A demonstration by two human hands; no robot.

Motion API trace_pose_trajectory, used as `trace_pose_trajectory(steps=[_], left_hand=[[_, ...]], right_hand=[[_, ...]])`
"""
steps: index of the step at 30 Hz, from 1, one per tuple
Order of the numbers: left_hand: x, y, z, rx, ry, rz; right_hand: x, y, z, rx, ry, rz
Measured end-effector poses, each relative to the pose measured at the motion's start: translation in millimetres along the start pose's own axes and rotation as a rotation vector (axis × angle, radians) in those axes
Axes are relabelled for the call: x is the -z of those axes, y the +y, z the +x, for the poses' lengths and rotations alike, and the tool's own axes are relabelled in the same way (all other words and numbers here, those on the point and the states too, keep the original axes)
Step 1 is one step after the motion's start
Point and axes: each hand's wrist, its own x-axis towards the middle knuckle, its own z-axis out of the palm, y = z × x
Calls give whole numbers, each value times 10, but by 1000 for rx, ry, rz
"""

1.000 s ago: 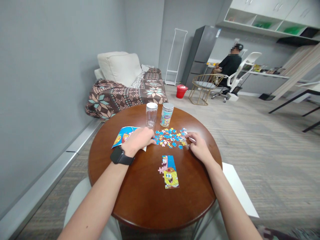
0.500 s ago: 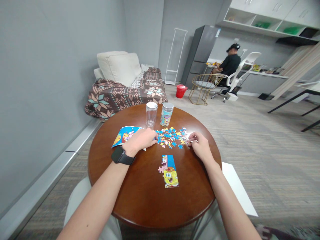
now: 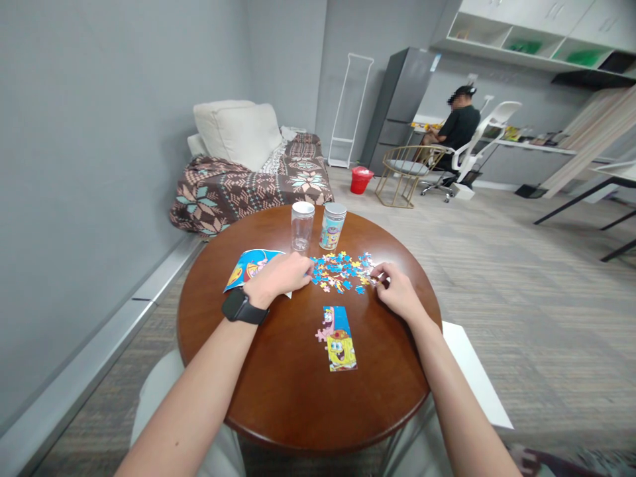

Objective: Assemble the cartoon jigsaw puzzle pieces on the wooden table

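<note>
A round table (image 3: 298, 404) is bearing loose puzzle pieces (image 3: 338, 268), a joined section (image 3: 340, 351) lying on their near side. The left hand (image 3: 285, 273) is resting curled at their left edge, the right hand (image 3: 396, 289) at their right; whether either is gripping any, I cannot tell.

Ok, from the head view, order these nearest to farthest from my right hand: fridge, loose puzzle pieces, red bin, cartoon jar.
1. Loose puzzle pieces: left of your right hand
2. Cartoon jar: far side of the table
3. Red bin: beyond the table
4. Fridge: behind the bin
</note>
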Motion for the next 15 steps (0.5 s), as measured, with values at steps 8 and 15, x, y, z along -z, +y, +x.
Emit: trace_pose_trajectory(steps=[8,15], left_hand=[[42,-50,-17,90,-20,7],[5,-81,-1,70,-7,62]], right_hand=[[-23,-11,13,68,36,53],[-24,-42,13,84,13,35]])
